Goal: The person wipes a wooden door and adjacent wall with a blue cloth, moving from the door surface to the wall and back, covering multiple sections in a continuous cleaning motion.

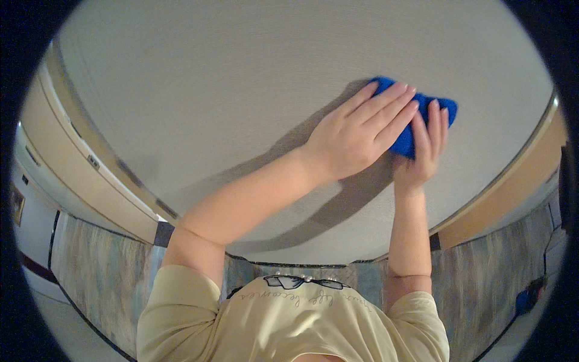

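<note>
A blue cloth lies pressed against a pale, finely textured wall, right of centre. My left hand reaches across from the left, its palm and fingers flat over the cloth's left part. My right hand holds the right part, with its fingers spread up over the fabric. The left fingertips come close to the right fingers, and I cannot tell whether they touch. Much of the cloth is hidden under both hands. Shadows of my arms fall on the wall.
A pale door with a metal hinge or latch plate stands at the left. A tan door or frame stands at the right. Dark skirting runs along the wall's foot. Streaked, multicoloured flooring stretches behind me. A blue object is at the far right.
</note>
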Demonstrator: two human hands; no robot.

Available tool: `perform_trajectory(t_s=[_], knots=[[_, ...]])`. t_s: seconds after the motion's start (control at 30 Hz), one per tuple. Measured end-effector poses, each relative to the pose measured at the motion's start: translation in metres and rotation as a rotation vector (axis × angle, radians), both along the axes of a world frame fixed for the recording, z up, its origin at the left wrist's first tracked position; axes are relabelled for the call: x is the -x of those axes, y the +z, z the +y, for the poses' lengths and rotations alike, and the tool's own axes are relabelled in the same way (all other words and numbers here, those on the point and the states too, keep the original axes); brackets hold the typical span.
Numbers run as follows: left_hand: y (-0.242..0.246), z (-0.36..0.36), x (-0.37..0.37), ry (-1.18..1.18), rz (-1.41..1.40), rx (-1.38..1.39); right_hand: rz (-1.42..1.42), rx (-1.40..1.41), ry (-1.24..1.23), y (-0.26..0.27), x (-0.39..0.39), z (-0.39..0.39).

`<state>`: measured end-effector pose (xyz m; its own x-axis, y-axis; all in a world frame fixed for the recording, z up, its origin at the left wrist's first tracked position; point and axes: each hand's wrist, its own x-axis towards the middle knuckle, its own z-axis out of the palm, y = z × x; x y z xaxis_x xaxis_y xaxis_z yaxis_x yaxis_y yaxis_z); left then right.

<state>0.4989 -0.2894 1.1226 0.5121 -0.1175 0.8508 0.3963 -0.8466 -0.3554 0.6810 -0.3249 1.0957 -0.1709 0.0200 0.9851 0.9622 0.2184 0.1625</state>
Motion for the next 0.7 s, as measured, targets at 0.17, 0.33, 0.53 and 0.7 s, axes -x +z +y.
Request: perform_trajectory(t_s=[0.17,0.33,0.53,0.7], knots=[[-0.045,-0.029,0.004,0.036,0.098,0.107,0.064,0.008,0.079,-0.052,0.010,-0.024],[-0.044,-0.022,0.037,0.038,0.055,0.014,-0.022,-0.069,0.074,-0.051,0.058,-0.015],[-0.038,-0.020,0.026,-0.065,-0.046,0.003,0.027,-0.051,-0.004,-0.038,0.037,-0.021],[-0.094,-0.043,0.057,-0.096,-0.001,0.158,-0.030,-0.100,0.108,-0.093,0.073,-0.038]])
